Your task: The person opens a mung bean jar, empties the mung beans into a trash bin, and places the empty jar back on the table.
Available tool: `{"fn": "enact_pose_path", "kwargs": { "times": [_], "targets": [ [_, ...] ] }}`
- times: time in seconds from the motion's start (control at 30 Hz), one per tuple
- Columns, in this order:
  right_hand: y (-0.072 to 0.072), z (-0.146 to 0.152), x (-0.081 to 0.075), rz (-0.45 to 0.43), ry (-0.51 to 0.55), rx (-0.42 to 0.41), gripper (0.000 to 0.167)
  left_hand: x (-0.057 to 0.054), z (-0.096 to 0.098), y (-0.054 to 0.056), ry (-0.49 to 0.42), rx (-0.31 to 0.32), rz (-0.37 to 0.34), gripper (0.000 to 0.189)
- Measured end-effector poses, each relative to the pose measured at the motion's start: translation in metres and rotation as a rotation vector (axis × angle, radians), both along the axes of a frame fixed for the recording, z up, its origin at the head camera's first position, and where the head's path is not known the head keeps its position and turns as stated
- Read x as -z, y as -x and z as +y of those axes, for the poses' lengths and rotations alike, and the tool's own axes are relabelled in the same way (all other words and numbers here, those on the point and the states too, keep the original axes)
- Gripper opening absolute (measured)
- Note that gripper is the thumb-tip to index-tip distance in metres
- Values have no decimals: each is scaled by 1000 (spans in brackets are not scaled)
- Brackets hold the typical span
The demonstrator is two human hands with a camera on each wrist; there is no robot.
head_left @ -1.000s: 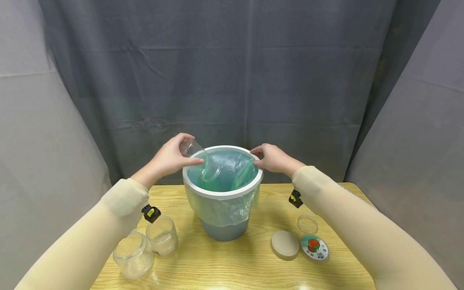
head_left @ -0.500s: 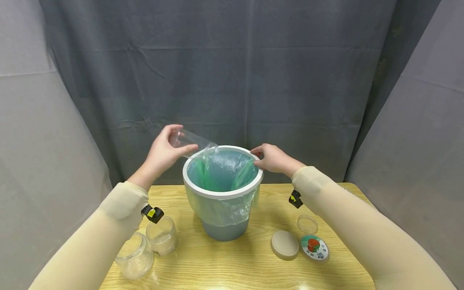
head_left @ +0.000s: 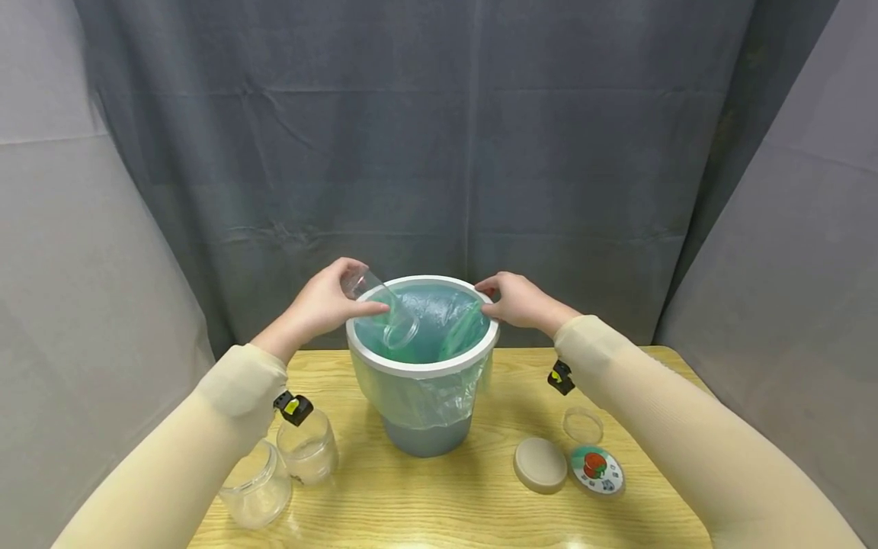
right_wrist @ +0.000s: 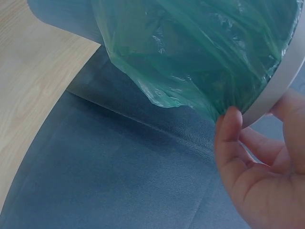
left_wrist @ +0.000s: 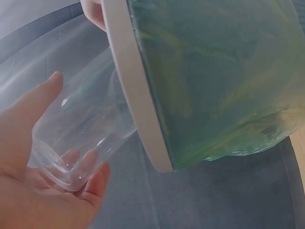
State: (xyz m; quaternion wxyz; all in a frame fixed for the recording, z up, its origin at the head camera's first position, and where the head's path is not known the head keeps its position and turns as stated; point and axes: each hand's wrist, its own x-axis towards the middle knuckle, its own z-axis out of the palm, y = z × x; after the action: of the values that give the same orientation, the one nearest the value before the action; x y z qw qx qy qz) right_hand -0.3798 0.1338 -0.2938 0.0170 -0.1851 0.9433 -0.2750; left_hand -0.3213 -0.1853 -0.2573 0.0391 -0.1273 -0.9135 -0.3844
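Observation:
My left hand [head_left: 322, 303] grips a clear plastic jar [head_left: 365, 284] around its base end. The jar slants down, its open mouth inside a grey bin [head_left: 427, 440] with a white rim ring [head_left: 420, 371]. In the left wrist view, fingers and thumb curve around the clear jar [left_wrist: 83, 126], and its far end is hidden behind the rim. A thin green bag [head_left: 428, 400] lines the bin and folds over outside. My right hand [head_left: 519, 300] holds the bin's right rim; in the right wrist view its fingertips [right_wrist: 231, 117] press the bag's edge there.
Two clear jars [head_left: 257, 496] stand at the table's left front, partly behind the left forearm. Right of the bin lie a beige lid [head_left: 539, 464], a round lid with a tomato picture [head_left: 597, 469] and a clear ring-shaped piece [head_left: 583, 425]. Grey curtains [head_left: 439, 152] surround the wooden table [head_left: 446, 503].
My left hand lifted the jar up and left to a flatter tilt half a second ago, then lowered its mouth back into the bin. The right hand has stayed at the rim.

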Motion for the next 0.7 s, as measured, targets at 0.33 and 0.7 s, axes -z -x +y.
{"fn": "enact_pose_path", "kwargs": {
  "times": [0.33,0.7],
  "targets": [
    [0,0,1,4,-7,-2,46,-13,-9,-4,-118,-38,74,82],
    [1,1,1,3,-1,3,46,-4,-9,-2,-175,-37,65,82]
  ]
}}
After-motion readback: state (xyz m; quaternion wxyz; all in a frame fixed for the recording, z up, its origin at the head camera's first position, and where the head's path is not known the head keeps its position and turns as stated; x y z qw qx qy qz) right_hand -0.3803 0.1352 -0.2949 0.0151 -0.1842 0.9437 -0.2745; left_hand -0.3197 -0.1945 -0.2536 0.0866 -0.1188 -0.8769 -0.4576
